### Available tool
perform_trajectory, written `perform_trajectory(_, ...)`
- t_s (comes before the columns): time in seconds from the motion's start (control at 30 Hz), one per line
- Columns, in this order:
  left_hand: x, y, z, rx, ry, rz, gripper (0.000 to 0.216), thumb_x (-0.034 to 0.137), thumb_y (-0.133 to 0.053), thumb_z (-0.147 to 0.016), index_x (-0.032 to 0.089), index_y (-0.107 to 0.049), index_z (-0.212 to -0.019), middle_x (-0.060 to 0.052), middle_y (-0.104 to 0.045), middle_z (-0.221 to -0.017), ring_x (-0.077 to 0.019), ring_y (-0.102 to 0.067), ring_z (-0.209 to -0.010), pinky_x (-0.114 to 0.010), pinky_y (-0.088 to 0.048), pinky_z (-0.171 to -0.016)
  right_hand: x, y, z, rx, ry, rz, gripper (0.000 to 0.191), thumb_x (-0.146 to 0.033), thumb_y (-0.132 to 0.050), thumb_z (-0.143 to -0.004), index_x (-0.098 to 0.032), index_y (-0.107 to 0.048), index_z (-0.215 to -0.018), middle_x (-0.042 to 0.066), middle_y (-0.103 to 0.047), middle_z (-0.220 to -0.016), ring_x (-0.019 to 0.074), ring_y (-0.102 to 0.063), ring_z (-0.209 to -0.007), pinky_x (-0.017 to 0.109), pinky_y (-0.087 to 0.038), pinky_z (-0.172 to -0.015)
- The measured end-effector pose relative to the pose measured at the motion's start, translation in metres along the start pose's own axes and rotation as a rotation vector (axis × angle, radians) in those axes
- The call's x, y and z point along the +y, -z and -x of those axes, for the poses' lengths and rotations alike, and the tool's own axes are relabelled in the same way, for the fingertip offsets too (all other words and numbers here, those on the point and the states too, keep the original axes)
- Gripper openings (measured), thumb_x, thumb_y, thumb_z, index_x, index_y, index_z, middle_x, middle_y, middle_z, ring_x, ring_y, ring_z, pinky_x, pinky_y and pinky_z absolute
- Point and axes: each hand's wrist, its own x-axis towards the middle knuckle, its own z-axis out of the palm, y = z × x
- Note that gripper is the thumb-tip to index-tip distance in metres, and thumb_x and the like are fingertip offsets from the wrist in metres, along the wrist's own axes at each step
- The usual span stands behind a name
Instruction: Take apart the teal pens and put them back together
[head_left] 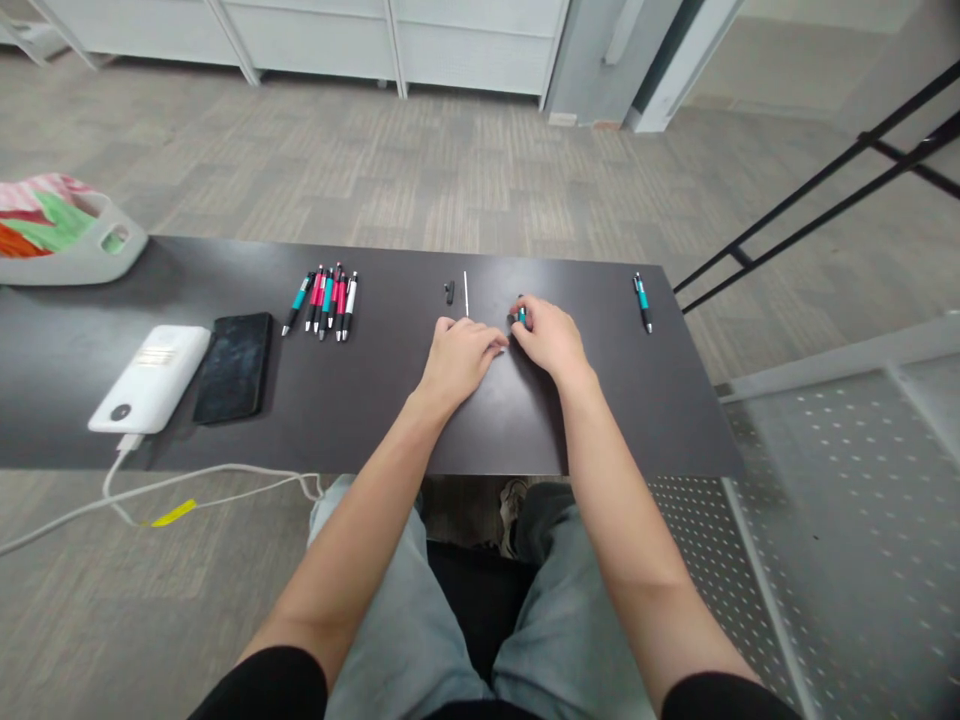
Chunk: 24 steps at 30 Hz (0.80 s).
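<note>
Mid-frame, the right hand [551,335] pinches a teal barrel [522,314]; the left hand [463,358] curls, contents unclear; refill [466,293] and black piece [450,292] lie unjoined.

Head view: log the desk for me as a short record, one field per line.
Left hand: lowered at the dark desk; grip unclear
Right hand: fingers closed on a teal piece
Loose parts: small black piece and thin pale rod, beyond the left hand
Grouped pens: teal, pink and white, left of the hands
Lone pen: teal and black, near the desk's right end
Devices: white device, cable plugged in; dark phone beside it
Far left: white basket, colourful contents
</note>
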Motion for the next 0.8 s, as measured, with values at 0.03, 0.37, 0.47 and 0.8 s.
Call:
perform_trajectory(0.03,-0.004,-0.002,0.002,0.028,0.012,0.036,0.042,0.042,-0.055,-0.124,0.037,-0.093,-0.14,-0.009,-0.093,-0.151,-0.0428,-0.079,-0.15,-0.073,-0.045,-0.133,-0.001,0.002,0.0,-0.022,-0.002,-0.009,0.025,-0.032,-0.067,-0.102,-0.038,-0.085,-0.119,0.012,-0.086,-0.105,0.047,-0.082,-0.11,0.067,-0.066,-0.106)
perform_trajectory(0.37,-0.059,-0.004,0.016,0.409,0.061,0.535,0.011,0.033,-0.08,-0.109,0.027,-0.084,-0.118,-0.008,-0.094,-0.123,-0.0296,-0.09,-0.114,-0.046,-0.073,-0.108,0.016,0.015,0.005,-0.138,0.1,-0.159,0.02,-0.019,-0.084,-0.099,-0.028,-0.083,-0.116,0.006,-0.079,-0.091,0.0343,-0.075,-0.087,0.05,-0.062,-0.092)
perform_trajectory(0.47,-0.065,-0.003,0.017,0.512,0.044,0.601,0.006,0.029,-0.083,-0.105,0.027,-0.085,-0.11,-0.006,-0.094,-0.111,-0.0276,-0.089,-0.103,-0.042,-0.072,-0.095,0.02,0.012,0.005,-0.102,0.168,-0.167,0.007,-0.029,-0.086,-0.108,-0.029,-0.081,-0.114,0.003,-0.071,-0.086,0.0318,-0.072,-0.086,0.047,-0.058,-0.089)
perform_trajectory(0.8,-0.051,0.0,0.01,0.624,0.003,0.645,0.012,0.023,-0.088,-0.102,0.027,-0.087,-0.113,-0.005,-0.094,-0.119,-0.0253,-0.089,-0.11,-0.038,-0.073,-0.099,-0.006,-0.011,0.003,0.005,0.418,-0.295,0.023,-0.052,-0.081,-0.118,-0.03,-0.084,-0.118,0.009,-0.077,-0.122,0.0274,-0.067,-0.094,0.045,-0.06,-0.09)
